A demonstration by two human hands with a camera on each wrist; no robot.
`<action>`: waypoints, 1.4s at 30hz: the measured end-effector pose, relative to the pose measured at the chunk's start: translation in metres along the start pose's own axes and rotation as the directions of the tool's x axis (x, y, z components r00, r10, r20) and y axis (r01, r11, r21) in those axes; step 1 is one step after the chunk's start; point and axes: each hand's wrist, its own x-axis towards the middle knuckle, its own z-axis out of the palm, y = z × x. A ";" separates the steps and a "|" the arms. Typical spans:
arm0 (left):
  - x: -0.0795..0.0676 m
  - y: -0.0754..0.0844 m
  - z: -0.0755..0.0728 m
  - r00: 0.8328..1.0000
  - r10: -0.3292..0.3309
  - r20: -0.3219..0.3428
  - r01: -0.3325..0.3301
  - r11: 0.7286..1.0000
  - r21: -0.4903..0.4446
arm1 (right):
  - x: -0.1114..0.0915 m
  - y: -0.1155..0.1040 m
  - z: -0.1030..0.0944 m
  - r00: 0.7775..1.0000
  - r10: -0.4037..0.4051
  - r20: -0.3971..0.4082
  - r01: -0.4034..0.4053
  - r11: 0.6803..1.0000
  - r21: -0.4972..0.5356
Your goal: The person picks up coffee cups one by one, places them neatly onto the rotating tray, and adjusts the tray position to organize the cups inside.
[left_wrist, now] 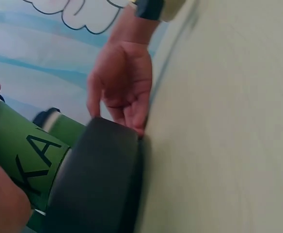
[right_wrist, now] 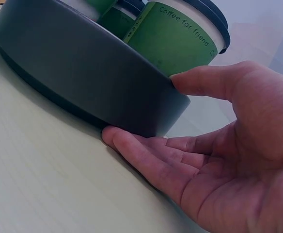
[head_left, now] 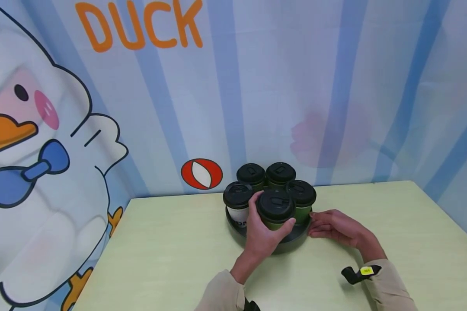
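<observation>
Several lidded paper coffee cups stand close together on a round dark grey tray (head_left: 289, 245). My left hand (head_left: 261, 235) grips the nearest green cup (head_left: 275, 206), fingers on its left side and thumb across its front. In the left wrist view this cup (left_wrist: 27, 145) shows big dark letters on its green wall. My right hand (head_left: 340, 228) holds the tray's right edge. Seen from the right wrist, its thumb (right_wrist: 204, 80) touches the rim and its fingers lie at the tray's lower edge. Just inside that rim stands another green cup (right_wrist: 173, 36).
A cup with a white wall (head_left: 238, 214) stands at the tray's left, and two black-lidded cups (head_left: 281, 172) are at its back. The pale wooden table (head_left: 171, 250) meets a cartoon duck backdrop (head_left: 272, 86) just behind the tray.
</observation>
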 end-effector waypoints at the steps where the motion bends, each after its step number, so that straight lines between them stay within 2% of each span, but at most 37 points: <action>1: -0.002 -0.003 0.001 1.000 -0.008 -0.001 0.008 1.000 0.016 | 0.000 0.000 0.001 1.000 0.005 -0.005 -0.005 1.000 -0.003; 6: -0.007 -0.014 -0.001 0.999 -0.039 0.006 0.039 0.998 0.058 | 0.001 -0.001 0.002 1.000 0.013 -0.018 -0.013 1.000 -0.016; 13: -0.007 -0.017 -0.003 0.998 -0.060 0.013 0.058 0.992 0.115 | 0.000 -0.002 0.002 1.000 0.011 -0.011 -0.011 1.000 -0.011; 30: -0.008 -0.015 -0.003 0.998 -0.054 0.040 0.043 0.972 0.230 | 0.000 -0.001 0.000 1.000 0.001 0.000 -0.001 1.000 0.004; 36: -0.008 -0.015 -0.003 0.998 -0.045 0.041 0.033 0.970 0.242 | 0.000 0.000 0.000 1.000 0.004 -0.006 -0.004 1.000 0.005; 42: -0.010 -0.013 -0.003 0.998 -0.062 0.029 0.052 0.967 0.249 | 0.001 0.000 0.000 1.000 0.007 -0.005 -0.007 1.000 0.006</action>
